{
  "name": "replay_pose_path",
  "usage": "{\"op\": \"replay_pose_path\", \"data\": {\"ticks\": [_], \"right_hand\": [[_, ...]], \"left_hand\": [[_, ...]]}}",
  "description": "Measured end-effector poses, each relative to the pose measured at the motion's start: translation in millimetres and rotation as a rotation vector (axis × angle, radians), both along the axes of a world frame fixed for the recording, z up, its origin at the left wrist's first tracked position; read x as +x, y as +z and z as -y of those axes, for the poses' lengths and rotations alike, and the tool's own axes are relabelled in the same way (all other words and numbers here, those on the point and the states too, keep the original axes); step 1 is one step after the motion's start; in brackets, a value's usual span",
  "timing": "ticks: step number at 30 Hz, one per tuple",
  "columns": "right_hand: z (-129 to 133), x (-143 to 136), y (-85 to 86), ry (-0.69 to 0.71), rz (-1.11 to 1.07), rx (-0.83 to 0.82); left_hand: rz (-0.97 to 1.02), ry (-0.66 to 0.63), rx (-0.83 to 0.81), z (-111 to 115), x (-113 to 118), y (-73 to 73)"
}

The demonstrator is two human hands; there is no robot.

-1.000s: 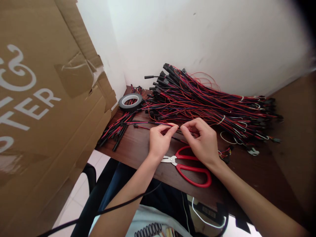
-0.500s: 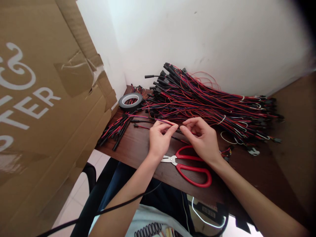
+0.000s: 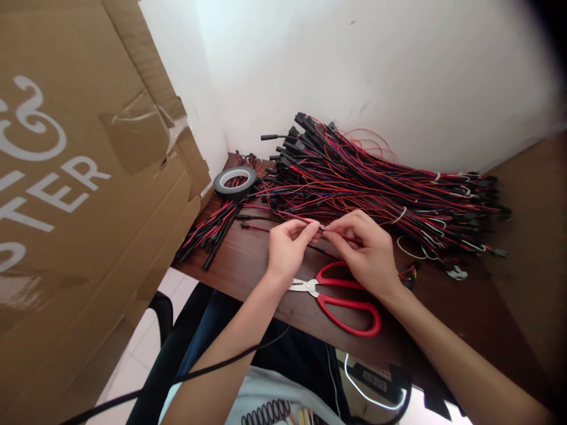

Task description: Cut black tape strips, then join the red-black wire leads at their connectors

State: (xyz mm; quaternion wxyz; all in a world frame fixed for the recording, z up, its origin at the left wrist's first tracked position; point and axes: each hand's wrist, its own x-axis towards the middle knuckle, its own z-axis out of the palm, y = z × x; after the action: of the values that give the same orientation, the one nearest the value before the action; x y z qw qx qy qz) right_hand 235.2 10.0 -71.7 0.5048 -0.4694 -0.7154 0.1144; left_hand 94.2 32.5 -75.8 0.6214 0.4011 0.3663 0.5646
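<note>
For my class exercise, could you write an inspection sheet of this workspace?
Surface: brown tabletop, bare in places.
Job's things: thin wires; red-handled scissors, blade ends hidden by the left forearm; large wire bundle behind.
Clutter: smaller wire pile and tape roll, both at left.
Grips: left grip and right grip pinch thin wires, fingertips close together.
Cables: black cable across the left forearm.
Surroundings: cardboard box left, white wall behind.
</note>
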Motion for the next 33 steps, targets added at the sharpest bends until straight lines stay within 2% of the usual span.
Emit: {"op": "replay_pose_path", "data": {"ticks": [3, 7, 12, 16, 21, 25, 29, 33], "right_hand": [[0.6, -0.1, -0.9, -0.035, 0.072, 0.055], [-0.3, -0.4, -1.5, -0.097, 0.209, 0.226], [-2.1, 0.2, -2.9, 0.013, 0.212, 0.327], [-2.1, 0.9, -3.2, 0.026, 0.244, 0.399], [-1.1, -1.1, -0.9, -0.037, 0.129, 0.339], [0.5, -1.4, -0.5, -0.015, 0.005, 0.224], [1.9, -1.4, 0.2, 0.011, -0.029, 0.175], [2.0, -2.5, 1.2, 0.013, 0.03, 0.248]], "left_hand": [[0.045, -0.019, -0.021, 0.6, -0.3, 1.7], [0.034, 0.005, -0.009, 1.4, -1.1, 3.0], [0.029, 0.03, -0.005, 2.4, -0.5, 2.7], [0.044, 0.019, -0.022, 2.8, 0.0, 2.9], [0.112, -0.077, 0.04, 0.3, -3.0, 5.2], [0.127, -0.145, 0.074, -1.8, -7.6, 7.5], [0.074, -0.13, 0.099, -1.6, -9.3, 8.0], [0.06, -0.064, 0.118, 0.1, -7.6, 6.5]]}}
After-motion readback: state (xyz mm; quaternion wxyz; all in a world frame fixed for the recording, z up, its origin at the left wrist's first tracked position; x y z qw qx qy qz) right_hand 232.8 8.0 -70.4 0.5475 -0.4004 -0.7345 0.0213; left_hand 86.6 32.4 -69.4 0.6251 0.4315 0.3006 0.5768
